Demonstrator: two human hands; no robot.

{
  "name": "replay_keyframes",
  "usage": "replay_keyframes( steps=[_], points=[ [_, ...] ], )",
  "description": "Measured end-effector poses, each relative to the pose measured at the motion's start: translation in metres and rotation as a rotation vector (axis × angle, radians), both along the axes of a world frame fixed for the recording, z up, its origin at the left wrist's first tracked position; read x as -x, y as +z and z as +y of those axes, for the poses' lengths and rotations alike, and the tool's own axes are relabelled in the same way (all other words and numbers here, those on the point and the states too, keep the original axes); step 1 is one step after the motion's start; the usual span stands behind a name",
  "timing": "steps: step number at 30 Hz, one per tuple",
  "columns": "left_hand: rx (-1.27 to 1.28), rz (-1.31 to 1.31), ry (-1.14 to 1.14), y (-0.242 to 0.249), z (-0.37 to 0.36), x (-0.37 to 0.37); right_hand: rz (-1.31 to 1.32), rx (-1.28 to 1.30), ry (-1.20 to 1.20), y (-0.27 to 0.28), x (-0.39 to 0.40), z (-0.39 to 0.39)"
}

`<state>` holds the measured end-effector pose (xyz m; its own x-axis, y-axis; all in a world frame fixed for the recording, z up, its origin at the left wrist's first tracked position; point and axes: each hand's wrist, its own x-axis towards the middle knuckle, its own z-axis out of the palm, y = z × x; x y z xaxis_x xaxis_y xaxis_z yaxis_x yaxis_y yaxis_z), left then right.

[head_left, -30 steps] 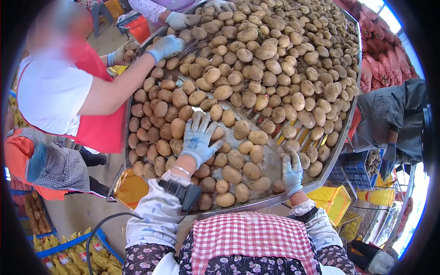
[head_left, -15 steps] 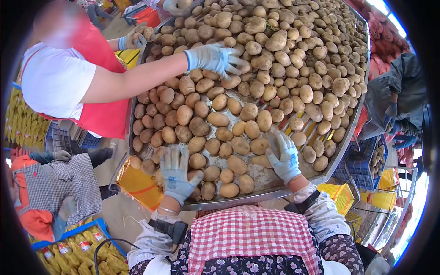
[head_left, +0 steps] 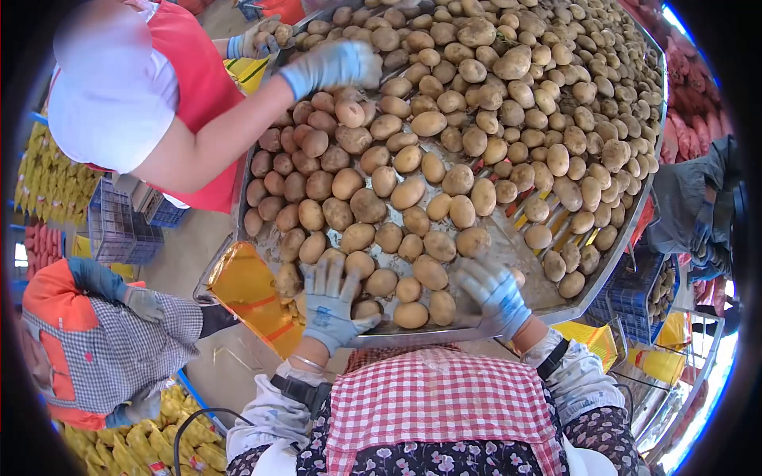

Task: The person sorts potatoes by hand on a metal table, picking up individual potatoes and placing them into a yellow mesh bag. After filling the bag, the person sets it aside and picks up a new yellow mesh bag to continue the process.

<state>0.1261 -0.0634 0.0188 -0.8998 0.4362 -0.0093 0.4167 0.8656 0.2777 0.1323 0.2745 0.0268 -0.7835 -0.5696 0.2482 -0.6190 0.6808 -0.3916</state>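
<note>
Your left hand point(head_left: 329, 305) is palm-down at the table's point(head_left: 508, 246) near edge, toward the left corner, fingers spread against potatoes point(head_left: 410, 315); nothing clamped. Your right hand point(head_left: 494, 295) is farther right on that edge, slightly blurred, fingers a bit apart; can't tell if it's touching any. A loose cluster sits between your hands. Yellow sheeting point(head_left: 250, 289) hangs off the near-left corner. Looks like hand-gathering; next move probably calls for flat palms, light pressure. Beyond: slats point(head_left: 520, 220) toward the right edge, co-worker's glove point(head_left: 337, 66) far left, main heap point(head_left: 556, 79) at the far edge.
</note>
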Motion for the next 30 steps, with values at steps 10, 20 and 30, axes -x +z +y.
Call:
replay_keyframes(
  steps=[10, 20, 30],
  points=[
    [-0.336, 0.325, 0.465, 0.003, -0.059, 0.012, -0.078, -0.098, 0.176, 0.003, 0.034, -0.067],
    [-0.190, 0.060, 0.063, 0.004, 0.000, -0.011, -0.428, 0.241, 0.117, 0.015, 0.065, -0.068],
    [-0.050, -0.228, -0.051, 0.023, 0.000, 0.040, -1.207, 1.404, -0.448, 0.038, 0.083, -0.009]
  ],
)
